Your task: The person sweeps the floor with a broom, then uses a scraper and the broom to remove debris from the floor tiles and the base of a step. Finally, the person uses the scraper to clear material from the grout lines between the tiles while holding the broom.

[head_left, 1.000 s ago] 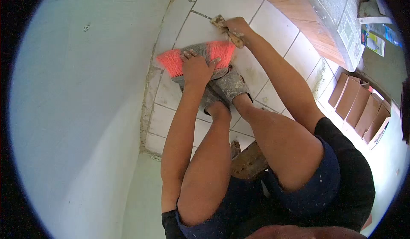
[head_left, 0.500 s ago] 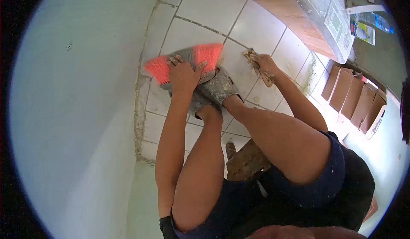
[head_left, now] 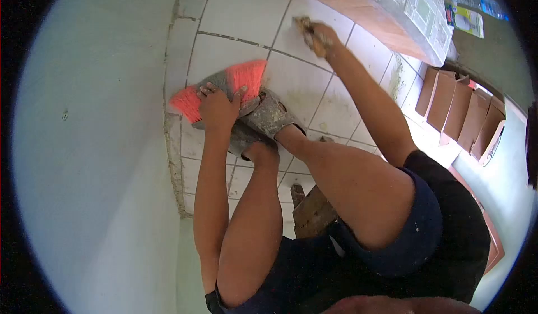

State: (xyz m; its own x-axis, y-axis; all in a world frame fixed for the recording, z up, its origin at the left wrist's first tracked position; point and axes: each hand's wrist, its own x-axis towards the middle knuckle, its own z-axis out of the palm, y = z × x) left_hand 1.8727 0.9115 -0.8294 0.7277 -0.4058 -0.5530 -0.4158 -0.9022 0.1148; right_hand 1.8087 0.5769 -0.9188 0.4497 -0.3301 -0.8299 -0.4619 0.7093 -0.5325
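Observation:
My left hand (head_left: 219, 107) grips a broom head with pink and grey bristles (head_left: 245, 78), its fingers over the grey middle part. The broom head lies against the toes of my grey, stained shoes (head_left: 270, 116). Further forward and to the right, my right hand (head_left: 324, 38) is wrapped round the handle of a dirty scraper (head_left: 303, 24). The scraper's blade end points toward the upper left, over the white floor tiles (head_left: 242, 10). Whether the blade touches the tiles, I cannot tell.
A pale wall (head_left: 101, 162) rises on the left. A counter with a wood-coloured side (head_left: 370, 19) runs along the top right. An open cardboard box (head_left: 462, 112) stands at the right. Beneath me is a worn wooden stool (head_left: 314, 213).
My right hand swung right and back with the scraper, then forward again. My left hand still holds the broom head at my shoes. The view has shifted to the right.

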